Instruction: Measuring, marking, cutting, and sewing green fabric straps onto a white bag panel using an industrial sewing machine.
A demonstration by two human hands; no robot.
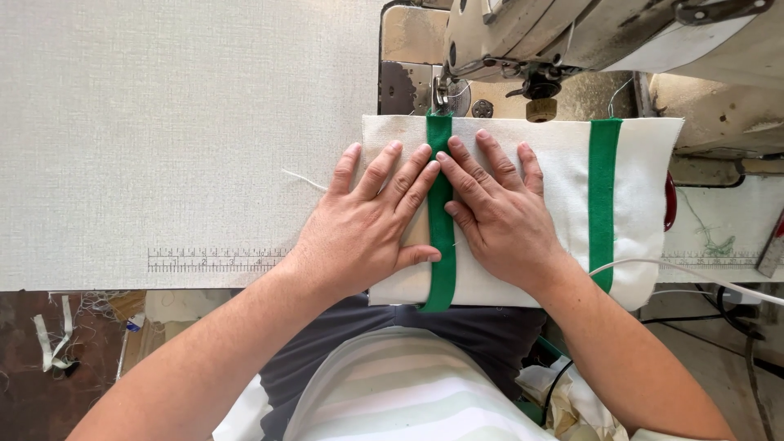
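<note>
no packages, no labels, no signs, no screens in view

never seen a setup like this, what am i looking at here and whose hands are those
This single picture comes from a camera worn on a person's head, looking down, so the hands are the wearer's own. At the top is a sewing machine, its needle area just above the cloth. On the pale work table, which has a printed ruler along its near edge, lies a folded white cloth with two green bands. The left hand and right hand press flat on the cloth, either side of the nearer green band, fingertips meeting over it. Nothing is gripped; both hands lie open. A loose white thread lies beside the cloth.
</note>
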